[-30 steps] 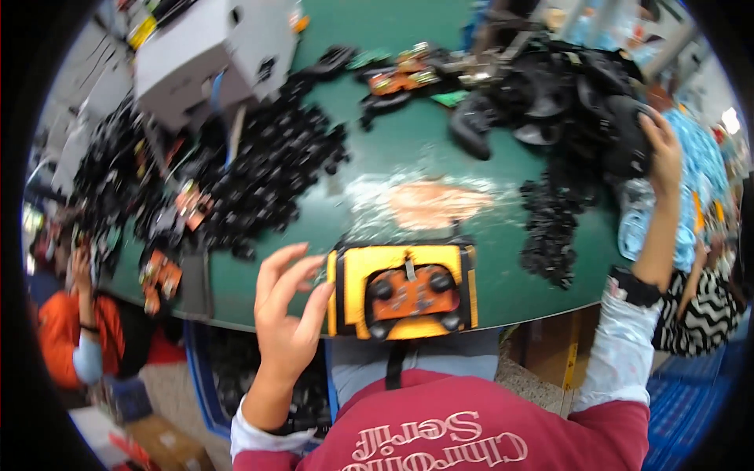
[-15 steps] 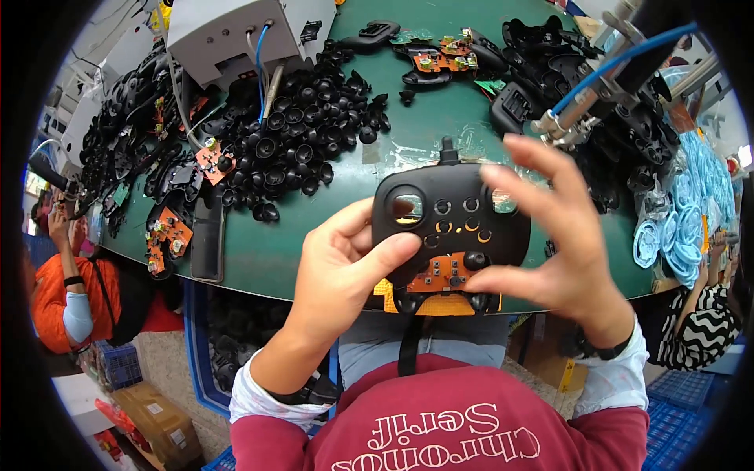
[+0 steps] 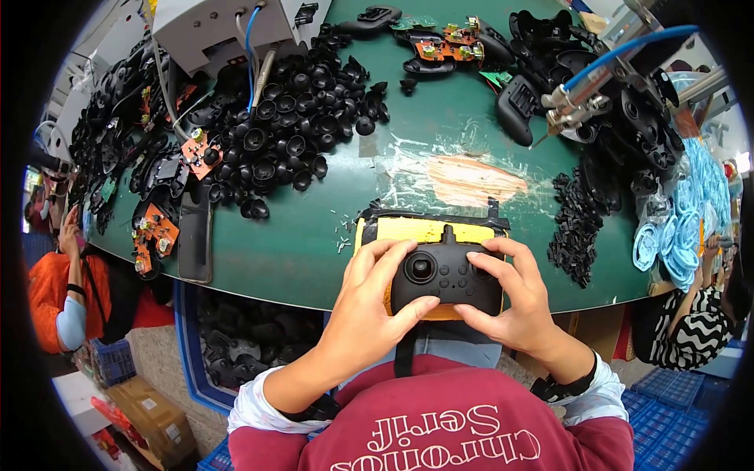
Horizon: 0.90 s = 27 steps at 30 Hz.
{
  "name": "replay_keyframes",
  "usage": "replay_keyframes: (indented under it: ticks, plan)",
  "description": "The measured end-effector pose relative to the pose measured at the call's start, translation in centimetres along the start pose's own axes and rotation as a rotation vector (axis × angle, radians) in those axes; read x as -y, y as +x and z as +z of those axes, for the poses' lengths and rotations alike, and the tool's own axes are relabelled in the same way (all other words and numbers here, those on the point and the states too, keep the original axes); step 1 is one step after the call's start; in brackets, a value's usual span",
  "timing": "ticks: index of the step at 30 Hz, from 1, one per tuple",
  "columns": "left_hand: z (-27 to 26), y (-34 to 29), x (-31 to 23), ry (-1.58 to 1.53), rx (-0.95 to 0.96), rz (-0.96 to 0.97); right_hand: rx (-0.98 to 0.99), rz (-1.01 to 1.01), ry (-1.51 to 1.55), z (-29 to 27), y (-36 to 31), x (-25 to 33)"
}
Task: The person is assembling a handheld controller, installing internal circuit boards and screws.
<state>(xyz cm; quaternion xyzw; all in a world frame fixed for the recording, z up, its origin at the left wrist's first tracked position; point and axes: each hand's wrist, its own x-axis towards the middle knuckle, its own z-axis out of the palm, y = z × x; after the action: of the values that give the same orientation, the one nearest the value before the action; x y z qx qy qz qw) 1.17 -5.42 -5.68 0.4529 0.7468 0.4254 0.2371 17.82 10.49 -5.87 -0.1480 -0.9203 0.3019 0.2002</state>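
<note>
Both hands, left hand [image 3: 369, 302] and right hand [image 3: 510, 302], clamp the black controller shell [image 3: 446, 276] between them, long axis crosswise, seemingly seated on the yellow fixture [image 3: 428, 231] beneath; neither is nearer.

Two hands, left hand [image 3: 369, 314] and right hand [image 3: 514, 302], on one black controller shell [image 3: 446, 276]. One yellow fixture [image 3: 428, 231] beneath it. One green workbench [image 3: 314, 235]. One grey machine box [image 3: 216, 27], one blue hose [image 3: 620, 55]. Black thumbstick caps [image 3: 287, 125]: one heap, too many to count. Small black parts [image 3: 573, 228]: one pile, uncountable. Orange circuit boards [image 3: 153, 239]: at least four visible. Two other people at edges, one in orange top [image 3: 55, 298], one in striped top [image 3: 691, 337].
</note>
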Motion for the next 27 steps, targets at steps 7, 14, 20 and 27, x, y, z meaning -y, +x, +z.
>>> replay_keyframes:
  ticks: [7,14,20,27]
  plan:
    - [0.2,0.5,-0.1,0.002,0.026,-0.050,0.051,0.071,0.011,0.1,0.3,-0.3]
    - [0.7,0.7,-0.1,0.030,0.044,-0.021,0.151,0.102,0.007,-0.9,0.5,-0.8]
    - [0.9,0.1,-0.9,0.067,-0.004,0.148,0.008,0.242,0.486,-0.6,0.5,0.0]
    - [1.3,-0.3,-2.0,-0.183,-0.050,0.271,-0.075,-0.025,0.403,-0.4,0.0,1.6]
